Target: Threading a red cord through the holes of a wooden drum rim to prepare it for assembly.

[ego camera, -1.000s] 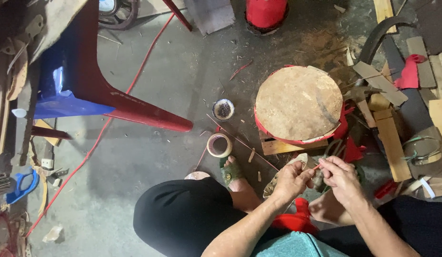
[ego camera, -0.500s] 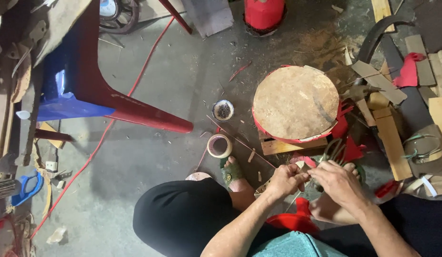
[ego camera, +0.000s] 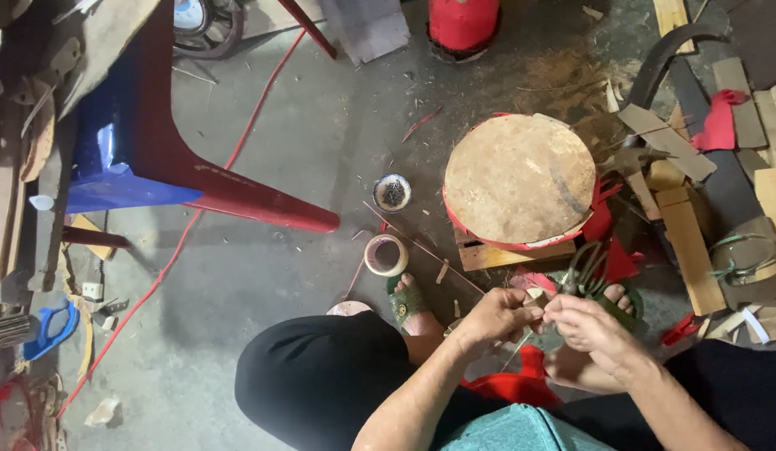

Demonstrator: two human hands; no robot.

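Both hands meet low in the scene, near the feet. The left hand (ego camera: 497, 317) and right hand (ego camera: 590, 327) pinch a thin strip (ego camera: 534, 311) between closed fingertips, steadying it. Scissors (ego camera: 584, 271) lie just beyond; the round board (ego camera: 520, 177) sits farther off.

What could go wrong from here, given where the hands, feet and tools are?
The left hand and right hand pinch a small pale piece close together above sandalled feet; a slip could drop it among the floor scraps. The scissors lie right beside the fingers and toes, so a careless reach might nick skin. The small dish of dark bits and the tape roll sit near the left foot and could be kicked over.
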